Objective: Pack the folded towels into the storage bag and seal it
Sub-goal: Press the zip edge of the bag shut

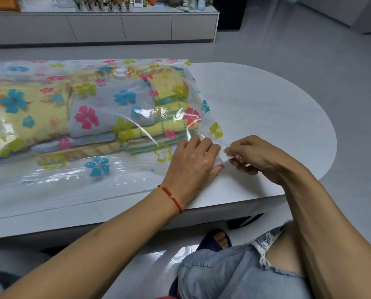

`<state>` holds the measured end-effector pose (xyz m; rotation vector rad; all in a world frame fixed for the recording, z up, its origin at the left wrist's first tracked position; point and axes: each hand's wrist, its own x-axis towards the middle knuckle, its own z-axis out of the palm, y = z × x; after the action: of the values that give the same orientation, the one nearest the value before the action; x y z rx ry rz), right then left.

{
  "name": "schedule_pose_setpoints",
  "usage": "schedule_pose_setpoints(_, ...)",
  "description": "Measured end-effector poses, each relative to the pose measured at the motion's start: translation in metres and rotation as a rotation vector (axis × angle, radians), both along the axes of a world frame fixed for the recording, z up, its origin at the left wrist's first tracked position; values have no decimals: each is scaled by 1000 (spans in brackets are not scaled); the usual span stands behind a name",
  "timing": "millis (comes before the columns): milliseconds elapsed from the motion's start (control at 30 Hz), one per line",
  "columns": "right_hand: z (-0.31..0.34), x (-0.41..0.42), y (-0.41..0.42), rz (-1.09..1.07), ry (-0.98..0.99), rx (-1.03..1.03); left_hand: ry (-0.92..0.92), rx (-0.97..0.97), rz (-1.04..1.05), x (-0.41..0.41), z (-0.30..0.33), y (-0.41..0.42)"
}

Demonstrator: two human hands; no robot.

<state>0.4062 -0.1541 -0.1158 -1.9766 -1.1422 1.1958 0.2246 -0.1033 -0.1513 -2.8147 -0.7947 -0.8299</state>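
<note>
Both hands are meeting at the near right corner of the storage bag (106,175), at about four o'clock on the white table (266,117). The left hand (191,160) is lying on the plastic, its fingers pressing the corner down, while the right hand (253,157) is pinching a small white clip (222,156) at the bag's edge. The folded towels (89,113) are already sitting inside, stacked toward ten o'clock, with the valve cap (120,72) showing at twelve o'clock. Judging from this, sealing is just starting. The clip may be sitting crooked on the zip track, so it could skip and leave a gap; the slick film could also be bunching under the left palm.
</note>
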Motion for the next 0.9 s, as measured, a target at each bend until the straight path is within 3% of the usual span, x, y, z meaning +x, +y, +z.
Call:
schedule_pose_setpoints(133, -3, 6, -6, 33, -33, -6, -13, 27, 90, -65, -7, 12)
schedule_pose_setpoints(267, -2, -1, -4, 30, -31, -23, 306, -125, 53, -104, -8, 40)
schedule_pose_setpoints(533, -1, -9, -10, 11, -118, -61, 409, 17, 61, -90, 14, 20)
schedule_pose_setpoints(700, -2, -6, -12, 8, -119, -54, 488, -53, 123, -93, 42, -13)
schedule_pose_setpoints(900, -1, -9, -14, 11, -70, -29, 173, -247, -11, -17, 26, -20)
